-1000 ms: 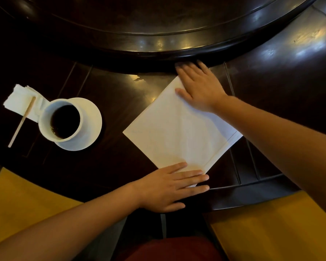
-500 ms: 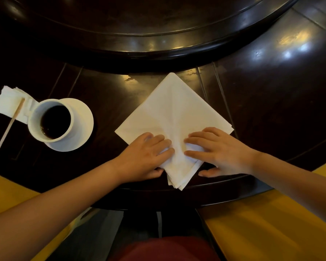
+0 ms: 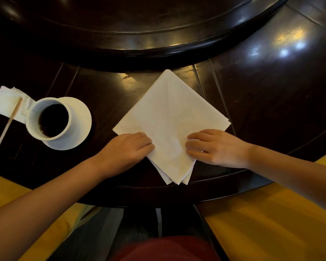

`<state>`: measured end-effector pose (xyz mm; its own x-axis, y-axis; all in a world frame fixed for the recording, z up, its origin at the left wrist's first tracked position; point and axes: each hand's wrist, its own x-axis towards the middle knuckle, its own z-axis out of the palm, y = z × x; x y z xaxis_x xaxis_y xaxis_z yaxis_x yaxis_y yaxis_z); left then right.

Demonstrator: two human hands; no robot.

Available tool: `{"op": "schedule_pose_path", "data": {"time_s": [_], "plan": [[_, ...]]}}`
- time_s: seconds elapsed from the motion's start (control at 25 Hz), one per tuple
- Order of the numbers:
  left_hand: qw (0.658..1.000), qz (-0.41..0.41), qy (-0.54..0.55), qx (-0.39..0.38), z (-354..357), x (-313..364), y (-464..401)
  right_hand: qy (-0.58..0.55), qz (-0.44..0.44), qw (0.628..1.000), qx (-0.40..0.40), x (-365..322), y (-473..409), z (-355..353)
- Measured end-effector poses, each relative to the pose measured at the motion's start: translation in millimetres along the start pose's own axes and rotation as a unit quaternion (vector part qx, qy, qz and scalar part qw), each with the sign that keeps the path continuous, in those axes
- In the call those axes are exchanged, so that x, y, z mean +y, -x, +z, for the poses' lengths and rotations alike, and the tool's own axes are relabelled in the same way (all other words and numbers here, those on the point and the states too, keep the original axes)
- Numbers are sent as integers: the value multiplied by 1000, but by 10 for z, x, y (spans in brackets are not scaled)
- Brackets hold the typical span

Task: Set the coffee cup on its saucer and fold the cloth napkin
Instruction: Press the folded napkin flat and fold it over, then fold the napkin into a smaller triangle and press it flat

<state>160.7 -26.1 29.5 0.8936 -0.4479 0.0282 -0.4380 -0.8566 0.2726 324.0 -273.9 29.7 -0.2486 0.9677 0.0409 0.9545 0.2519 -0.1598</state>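
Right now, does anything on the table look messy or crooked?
A little. The coffee cup sits off-centre on its saucer, toward the left rim. The cloth napkin has layers fanned out unevenly at its near corner. No spill shows.

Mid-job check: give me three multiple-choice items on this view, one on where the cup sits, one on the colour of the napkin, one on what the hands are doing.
1. Where is the coffee cup?
A. on the saucer, left of the napkin
B. on the napkin
C. held in one hand

2. What colour is the napkin?
A. red
B. white
C. yellow

3. What are the hands doing?
A. lifted clear of the table
B. both on the napkin near its close corner
C. one holds the stir stick

Answers:
1 A: the cup stands on the white saucer at the left.
2 B: the cloth shows white against the dark table.
3 B: the left hand and the right hand sit on the napkin's two near edges, fingers curled at the cloth.
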Motion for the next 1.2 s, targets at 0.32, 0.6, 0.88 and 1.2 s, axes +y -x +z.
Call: {"op": "schedule_pose_path", "data": {"time_s": [0.32, 0.6, 0.88, 1.2], "plan": [[987, -105, 88, 81, 105, 128, 227, -123, 222, 957, 142, -329, 41, 93], [879, -330, 226, 260, -80, 495, 198, -258, 433, 805, 312, -654, -83, -43], [814, -448, 224, 292, -248, 281, -230, -338, 545, 731, 232, -167, -385, -416], [811, -503, 171, 246, 75, 70, -414, -412, 597, 681, 101, 348, -554, -368]]}}
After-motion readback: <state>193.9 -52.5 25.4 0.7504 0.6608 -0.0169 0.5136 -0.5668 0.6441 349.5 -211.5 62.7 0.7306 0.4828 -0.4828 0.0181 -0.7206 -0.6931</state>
